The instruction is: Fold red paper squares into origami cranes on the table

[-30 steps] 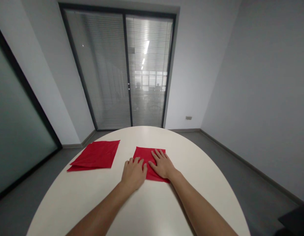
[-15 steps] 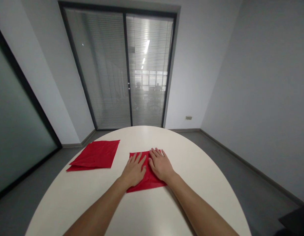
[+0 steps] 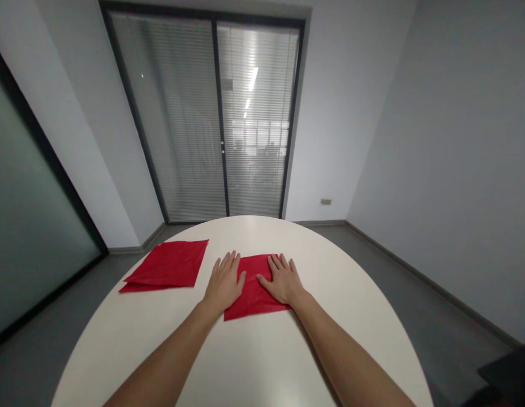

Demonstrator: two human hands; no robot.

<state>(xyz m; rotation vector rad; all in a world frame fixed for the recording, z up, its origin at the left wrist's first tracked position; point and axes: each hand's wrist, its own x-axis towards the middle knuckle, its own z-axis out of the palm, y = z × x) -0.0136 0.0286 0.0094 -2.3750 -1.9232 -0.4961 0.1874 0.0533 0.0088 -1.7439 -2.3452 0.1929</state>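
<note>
A red folded sheet (image 3: 256, 291), cloth or thin plastic, lies flat on the white round table (image 3: 245, 367) in front of me. My left hand (image 3: 224, 282) rests over its left edge, fingers stretched out, partly on the sheet and partly over the table. On the sheet's right side lies my right hand (image 3: 283, 281), palm down with thumb and fingers spread. Each hand covers part of the edge beneath it. Farther left is another red folded sheet (image 3: 171, 264), its layers slightly parted at the near edge, touched by neither hand.
Beyond the table stands a glass door (image 3: 222, 124) with blinds in a dark frame. A dark object (image 3: 508, 373) shows at the lower right, beside the table. Grey walls enclose the room, with a small socket plate (image 3: 326, 202) low on the far one.
My left hand has slid outward to the left edge of the near sheet. The right hand has moved slightly right, so more red shows between them. The other sheet lies as before.
</note>
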